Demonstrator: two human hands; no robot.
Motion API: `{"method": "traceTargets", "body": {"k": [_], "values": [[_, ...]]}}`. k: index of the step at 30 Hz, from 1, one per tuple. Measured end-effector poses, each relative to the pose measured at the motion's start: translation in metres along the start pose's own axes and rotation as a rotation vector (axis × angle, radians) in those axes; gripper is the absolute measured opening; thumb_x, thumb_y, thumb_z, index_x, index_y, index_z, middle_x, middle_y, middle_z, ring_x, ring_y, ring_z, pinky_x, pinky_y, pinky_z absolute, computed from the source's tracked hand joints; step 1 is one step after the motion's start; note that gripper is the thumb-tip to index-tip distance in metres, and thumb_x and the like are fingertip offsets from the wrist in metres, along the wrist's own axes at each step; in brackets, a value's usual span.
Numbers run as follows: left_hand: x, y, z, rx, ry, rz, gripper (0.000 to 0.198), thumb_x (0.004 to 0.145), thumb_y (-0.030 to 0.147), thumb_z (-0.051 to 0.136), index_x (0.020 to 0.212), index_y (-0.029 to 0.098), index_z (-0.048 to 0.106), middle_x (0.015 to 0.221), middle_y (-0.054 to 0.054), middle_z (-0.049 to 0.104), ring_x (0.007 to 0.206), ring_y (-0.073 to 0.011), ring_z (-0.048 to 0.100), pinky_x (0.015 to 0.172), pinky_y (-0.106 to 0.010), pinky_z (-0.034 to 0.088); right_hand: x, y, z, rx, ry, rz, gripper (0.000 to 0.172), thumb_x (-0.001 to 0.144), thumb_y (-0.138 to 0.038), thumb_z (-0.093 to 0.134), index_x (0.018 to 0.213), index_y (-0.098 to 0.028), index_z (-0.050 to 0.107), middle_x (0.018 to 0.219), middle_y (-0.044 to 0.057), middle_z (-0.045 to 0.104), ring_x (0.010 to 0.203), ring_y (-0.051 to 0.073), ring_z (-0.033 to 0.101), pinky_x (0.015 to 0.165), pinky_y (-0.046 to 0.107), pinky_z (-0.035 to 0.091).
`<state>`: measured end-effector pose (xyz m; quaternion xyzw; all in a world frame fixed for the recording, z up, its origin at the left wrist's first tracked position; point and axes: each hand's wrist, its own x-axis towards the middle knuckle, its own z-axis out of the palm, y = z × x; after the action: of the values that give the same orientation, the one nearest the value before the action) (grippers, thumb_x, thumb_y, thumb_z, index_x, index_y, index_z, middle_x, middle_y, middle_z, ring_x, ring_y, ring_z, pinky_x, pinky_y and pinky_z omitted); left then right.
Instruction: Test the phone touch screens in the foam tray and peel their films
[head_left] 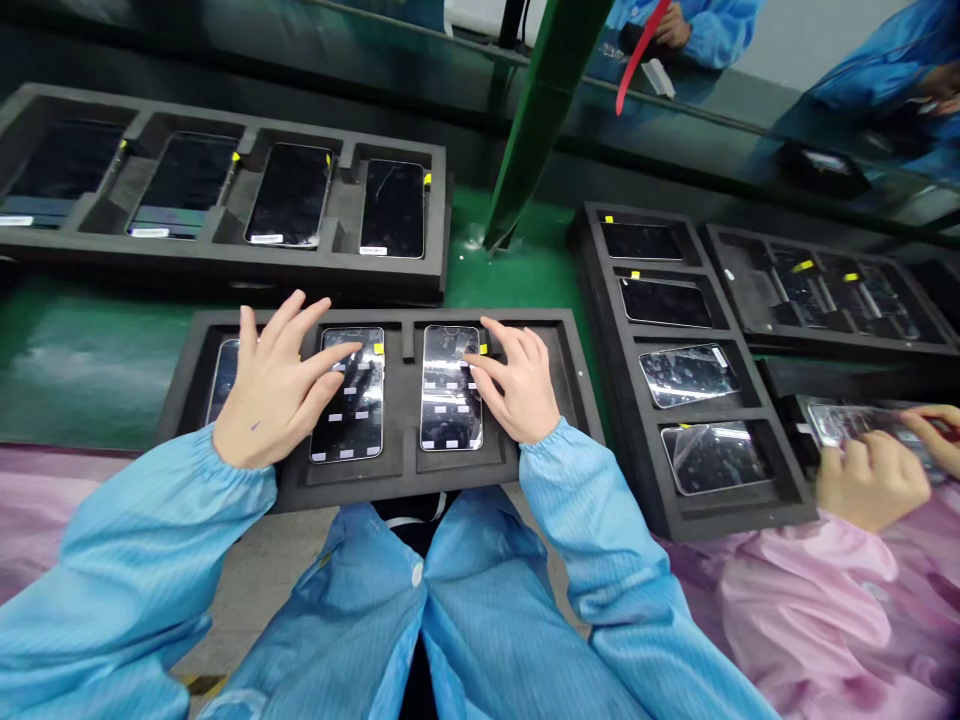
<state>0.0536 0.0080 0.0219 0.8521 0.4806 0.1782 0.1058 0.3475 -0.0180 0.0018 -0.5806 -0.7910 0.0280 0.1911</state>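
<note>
A black foam tray (390, 485) lies in front of me with several phones in its slots. My left hand (270, 390) is spread open over the left side, its index finger reaching onto the screen of one phone (349, 415). To the right, a second lit phone (450, 405) has my right hand (525, 385) at its right edge, with index finger and thumb stretched over the screen. Both screens show small pale labels, and a yellow tab sits by each upper right corner. Another phone (221, 380) is partly hidden behind my left hand.
A long foam tray (225, 255) of dark phones stands behind on the green table (97, 350). More trays, such as an upright one (634, 440), fill the right side. A green post (536, 120) rises at the back. At the right, a co-worker's hands (870, 480) handle a phone.
</note>
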Motion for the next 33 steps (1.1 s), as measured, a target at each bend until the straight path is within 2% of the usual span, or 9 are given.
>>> {"method": "traceTargets", "body": {"k": [3,8,10,15,18,21,23,28,33], "values": [[-0.006,0.001,0.0,0.018,-0.012,0.007,0.055,0.104,0.046,0.022,0.123,0.015,0.063,0.163,-0.006,0.026,0.152,-0.0383,0.017,0.115,-0.076,0.008,-0.003,0.0,0.002,-0.007,-0.051,-0.03,0.031,0.1,-0.033,0.047,0.109,-0.025,0.075,0.151,0.01,0.05,0.131,0.028,0.049,0.117,0.053,0.031],[-0.009,-0.004,0.009,0.126,-0.082,0.005,0.05,0.101,0.046,0.028,0.129,0.026,0.063,0.162,-0.012,0.03,0.154,-0.0367,0.019,0.121,-0.075,0.009,0.001,-0.012,0.004,-0.021,-0.044,-0.101,0.029,0.098,-0.032,0.051,0.117,-0.023,0.071,0.151,0.012,0.05,0.13,0.027,0.05,0.117,0.052,0.031],[-0.008,-0.006,0.012,0.138,-0.078,0.013,0.048,0.101,0.045,0.029,0.132,0.028,0.061,0.163,-0.012,0.029,0.155,-0.0352,0.018,0.121,-0.073,0.008,0.003,-0.017,0.004,-0.024,-0.033,-0.141,0.028,0.099,-0.032,0.051,0.117,-0.023,0.07,0.15,0.011,0.05,0.129,0.026,0.05,0.117,0.052,0.031],[-0.008,-0.005,0.011,0.161,-0.095,0.025,0.044,0.1,0.043,0.033,0.124,0.027,0.066,0.162,-0.009,0.032,0.154,-0.0348,0.02,0.12,-0.074,0.006,0.004,-0.022,0.005,-0.044,-0.028,-0.149,0.03,0.1,-0.033,0.048,0.119,-0.024,0.069,0.152,0.011,0.049,0.131,0.026,0.05,0.117,0.052,0.031],[-0.015,-0.006,0.004,0.148,-0.036,-0.001,0.044,0.101,0.041,0.032,0.124,0.026,0.066,0.163,-0.007,0.031,0.154,-0.0349,0.021,0.121,-0.074,0.006,0.004,-0.02,0.007,-0.06,-0.09,-0.16,0.032,0.099,-0.034,0.05,0.126,-0.025,0.066,0.155,0.012,0.044,0.132,0.027,0.048,0.117,0.053,0.031],[-0.027,-0.009,0.001,0.165,0.047,-0.038,0.046,0.101,0.038,0.031,0.121,0.023,0.069,0.162,-0.01,0.032,0.153,-0.0386,0.021,0.119,-0.077,0.008,0.003,-0.018,0.009,-0.066,-0.14,-0.149,0.033,0.099,-0.035,0.05,0.127,-0.025,0.065,0.155,0.013,0.044,0.132,0.028,0.048,0.116,0.054,0.031],[-0.033,-0.011,0.002,0.182,0.039,-0.069,0.046,0.101,0.039,0.031,0.124,0.024,0.068,0.162,-0.012,0.032,0.153,-0.0398,0.02,0.117,-0.079,0.01,0.002,-0.017,0.008,-0.05,-0.124,-0.146,0.034,0.099,-0.034,0.05,0.127,-0.024,0.065,0.154,0.013,0.046,0.132,0.028,0.048,0.116,0.053,0.031],[-0.038,-0.014,0.009,0.158,-0.071,-0.154,0.046,0.101,0.04,0.03,0.135,0.03,0.059,0.164,-0.009,0.027,0.155,-0.0364,0.017,0.119,-0.077,0.009,0.0,-0.016,0.007,0.007,-0.034,-0.232,0.031,0.1,-0.033,0.048,0.12,-0.024,0.07,0.148,0.012,0.052,0.127,0.026,0.052,0.116,0.05,0.033],[-0.046,-0.013,0.005,0.174,0.031,-0.145,0.046,0.101,0.038,0.03,0.129,0.026,0.064,0.163,-0.011,0.03,0.154,-0.0391,0.017,0.117,-0.08,0.011,-0.003,-0.015,0.009,0.028,-0.047,-0.312,0.028,0.1,-0.034,0.05,0.115,-0.027,0.072,0.149,0.011,0.052,0.125,0.026,0.053,0.115,0.053,0.033]]}}
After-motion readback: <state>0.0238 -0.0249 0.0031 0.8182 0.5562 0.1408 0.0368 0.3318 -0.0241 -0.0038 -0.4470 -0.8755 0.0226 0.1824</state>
